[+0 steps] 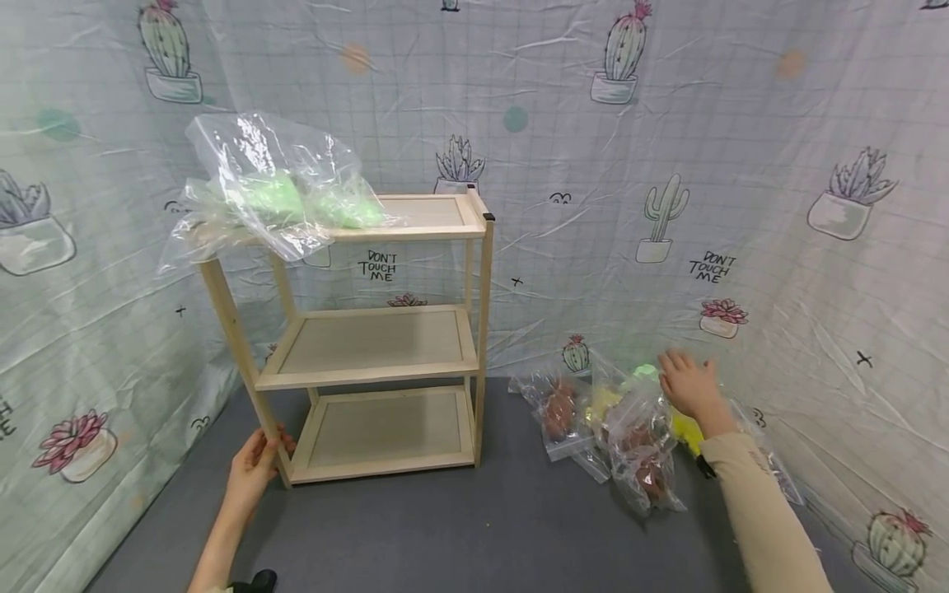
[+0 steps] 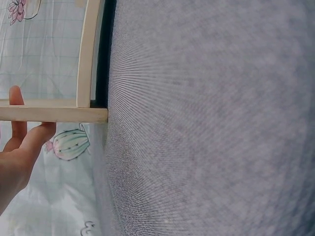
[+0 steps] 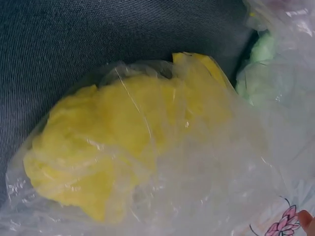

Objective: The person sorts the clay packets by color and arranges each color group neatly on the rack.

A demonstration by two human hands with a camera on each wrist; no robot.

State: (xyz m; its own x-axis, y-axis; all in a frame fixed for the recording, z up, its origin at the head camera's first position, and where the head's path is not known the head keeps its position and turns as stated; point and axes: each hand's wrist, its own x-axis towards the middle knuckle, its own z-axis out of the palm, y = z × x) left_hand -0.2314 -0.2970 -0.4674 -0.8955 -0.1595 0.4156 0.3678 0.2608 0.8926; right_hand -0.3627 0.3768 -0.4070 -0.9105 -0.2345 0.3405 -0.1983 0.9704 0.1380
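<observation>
A small wooden shelf rack (image 1: 366,380) stands upright on the dark surface. My left hand (image 1: 255,465) grips the lower part of its front left post, and in the left wrist view the fingers and thumb lie on either side of that post (image 2: 54,114). My right hand (image 1: 691,385), slightly blurred, is over the bags at the right with its fingers stretched out, nothing visible in its grasp. Beneath that arm lies a clear bag with a bright yellow soft thing (image 3: 128,123) inside. A fingertip (image 3: 307,221) shows at the right wrist view's lower corner.
Clear bags with pale green things (image 1: 274,198) lie on the rack's top shelf, overhanging its left end. At the right lie several more clear bags, some with reddish-brown things (image 1: 559,408), and a pale green one (image 1: 645,372). A cactus-print cloth (image 1: 552,156) hangs behind.
</observation>
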